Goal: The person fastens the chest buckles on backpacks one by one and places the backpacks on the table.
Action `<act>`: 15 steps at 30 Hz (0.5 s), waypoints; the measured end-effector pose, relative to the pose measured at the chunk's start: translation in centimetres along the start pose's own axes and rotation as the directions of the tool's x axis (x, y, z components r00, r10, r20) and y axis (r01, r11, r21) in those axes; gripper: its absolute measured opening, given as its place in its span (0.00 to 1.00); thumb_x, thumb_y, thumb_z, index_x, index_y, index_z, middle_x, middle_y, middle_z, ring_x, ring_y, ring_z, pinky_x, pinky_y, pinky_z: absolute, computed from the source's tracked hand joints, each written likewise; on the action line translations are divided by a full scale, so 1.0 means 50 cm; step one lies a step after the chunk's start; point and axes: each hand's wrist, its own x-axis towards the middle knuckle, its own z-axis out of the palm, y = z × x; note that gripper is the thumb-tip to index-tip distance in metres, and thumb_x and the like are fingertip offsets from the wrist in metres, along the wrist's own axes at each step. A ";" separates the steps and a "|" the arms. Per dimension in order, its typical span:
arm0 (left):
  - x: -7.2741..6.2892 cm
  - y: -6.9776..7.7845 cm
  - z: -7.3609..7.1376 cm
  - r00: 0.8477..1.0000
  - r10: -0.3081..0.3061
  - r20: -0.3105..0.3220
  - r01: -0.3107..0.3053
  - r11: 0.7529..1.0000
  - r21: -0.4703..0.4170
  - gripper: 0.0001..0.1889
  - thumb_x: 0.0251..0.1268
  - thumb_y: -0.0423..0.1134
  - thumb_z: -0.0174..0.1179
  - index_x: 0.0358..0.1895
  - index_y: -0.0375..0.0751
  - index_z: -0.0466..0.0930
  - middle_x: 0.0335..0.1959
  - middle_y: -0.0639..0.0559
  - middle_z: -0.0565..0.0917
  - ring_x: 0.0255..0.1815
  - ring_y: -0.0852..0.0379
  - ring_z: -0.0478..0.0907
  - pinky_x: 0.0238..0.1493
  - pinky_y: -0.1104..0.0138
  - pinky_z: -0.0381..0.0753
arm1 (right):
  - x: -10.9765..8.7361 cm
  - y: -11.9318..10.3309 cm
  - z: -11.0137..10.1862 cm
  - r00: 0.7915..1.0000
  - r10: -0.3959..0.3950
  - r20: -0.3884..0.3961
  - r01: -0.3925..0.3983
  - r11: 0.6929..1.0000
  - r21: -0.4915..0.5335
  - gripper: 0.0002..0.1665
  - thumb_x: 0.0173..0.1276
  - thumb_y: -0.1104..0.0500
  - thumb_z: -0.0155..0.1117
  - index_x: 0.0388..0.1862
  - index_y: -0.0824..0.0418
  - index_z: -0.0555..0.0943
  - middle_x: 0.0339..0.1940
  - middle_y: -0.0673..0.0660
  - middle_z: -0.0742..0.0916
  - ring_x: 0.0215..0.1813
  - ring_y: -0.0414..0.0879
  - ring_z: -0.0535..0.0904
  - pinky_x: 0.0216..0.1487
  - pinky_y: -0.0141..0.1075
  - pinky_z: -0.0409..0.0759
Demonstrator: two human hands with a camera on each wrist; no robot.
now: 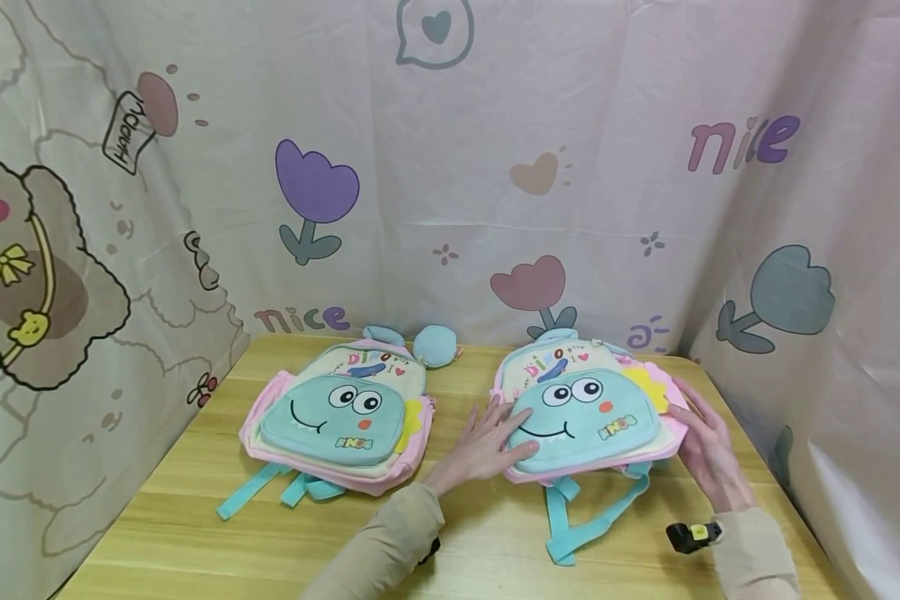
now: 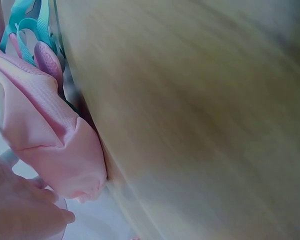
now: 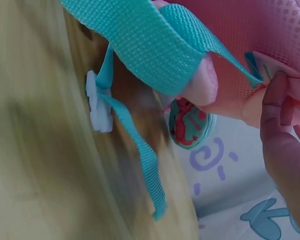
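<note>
Two pastel backpacks with cartoon faces lie front up on a wooden table (image 1: pixel 487 533). My left hand (image 1: pixel 483 442) rests on the left side of the right backpack (image 1: pixel 581 425), fingers spread over its teal front pocket. On the opposite side, my right hand (image 1: pixel 708 442) holds the pink edge. The right wrist view shows that hand's thumb and fingers (image 3: pixel 273 100) pinching the pink side fabric beside a teal strap (image 3: pixel 140 47). In the left wrist view, the pink side (image 2: pixel 50 135) of a backpack stands beyond part of my left hand (image 2: pixel 22 210).
The left backpack (image 1: pixel 333 421) lies beside my left forearm, a round teal pouch (image 1: pixel 435 346) at its top. Teal straps (image 1: pixel 581 533) trail toward the front. A white buckle (image 3: pixel 99 102) and another round pouch (image 3: pixel 187 125) show beneath the right backpack. Printed curtains (image 1: pixel 435 125) enclose the table.
</note>
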 end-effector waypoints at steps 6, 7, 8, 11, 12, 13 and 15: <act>-0.001 -0.001 -0.001 1.000 0.014 -0.019 -0.014 1.000 -0.004 0.34 0.75 0.67 0.43 0.79 0.60 0.59 0.83 0.46 0.55 0.85 0.41 0.42 0.80 0.37 0.43 | 0.000 -0.005 0.019 0.996 -0.058 0.071 0.058 0.998 0.014 0.33 0.79 0.69 0.42 0.80 0.51 0.59 0.67 0.43 0.73 0.59 0.38 0.83 0.56 0.31 0.83; -0.001 0.000 -0.001 1.000 0.014 -0.020 -0.014 1.000 -0.008 0.34 0.75 0.67 0.43 0.79 0.60 0.59 0.83 0.46 0.55 0.85 0.40 0.42 0.80 0.37 0.43 | 0.000 -0.006 0.023 0.995 -0.066 0.077 0.065 0.998 0.008 0.34 0.80 0.69 0.42 0.81 0.52 0.58 0.68 0.43 0.72 0.59 0.37 0.82 0.56 0.31 0.83; -0.001 0.000 -0.002 1.000 0.014 -0.022 -0.014 1.000 -0.012 0.34 0.75 0.67 0.43 0.79 0.60 0.59 0.83 0.46 0.55 0.85 0.40 0.43 0.80 0.37 0.43 | 0.000 -0.007 0.026 0.994 -0.073 0.082 0.072 0.997 0.008 0.34 0.80 0.69 0.41 0.81 0.53 0.56 0.68 0.44 0.71 0.59 0.37 0.82 0.56 0.31 0.83; -0.001 0.001 -0.003 1.000 0.014 -0.024 -0.015 0.999 -0.028 0.34 0.75 0.66 0.44 0.79 0.60 0.59 0.83 0.45 0.54 0.85 0.40 0.43 0.80 0.36 0.43 | 0.002 -0.011 0.038 0.991 -0.092 0.092 0.093 0.996 -0.003 0.35 0.79 0.69 0.41 0.82 0.54 0.53 0.70 0.45 0.69 0.60 0.37 0.81 0.57 0.31 0.83; -0.001 0.001 -0.004 1.000 0.014 -0.025 -0.015 0.999 -0.036 0.34 0.75 0.66 0.44 0.79 0.60 0.59 0.83 0.45 0.53 0.85 0.39 0.43 0.80 0.36 0.43 | 0.003 -0.013 0.043 0.991 -0.098 0.093 0.099 0.995 -0.011 0.35 0.79 0.69 0.41 0.83 0.55 0.52 0.70 0.46 0.68 0.60 0.37 0.81 0.57 0.31 0.83; -0.001 0.002 -0.005 1.000 0.015 -0.027 -0.016 0.999 -0.043 0.34 0.75 0.66 0.45 0.79 0.60 0.59 0.83 0.44 0.53 0.85 0.39 0.44 0.80 0.36 0.43 | 0.004 -0.015 0.048 0.990 -0.104 0.093 0.106 0.994 -0.017 0.36 0.79 0.69 0.41 0.83 0.55 0.51 0.70 0.46 0.68 0.60 0.37 0.81 0.57 0.31 0.83; -0.002 0.003 -0.006 0.999 0.015 -0.031 -0.016 0.998 -0.058 0.34 0.75 0.65 0.45 0.79 0.60 0.59 0.83 0.43 0.53 0.84 0.40 0.45 0.80 0.36 0.43 | 0.006 -0.020 0.059 0.990 -0.113 0.088 0.116 0.993 -0.023 0.36 0.80 0.69 0.42 0.83 0.56 0.50 0.71 0.47 0.67 0.60 0.37 0.80 0.57 0.30 0.83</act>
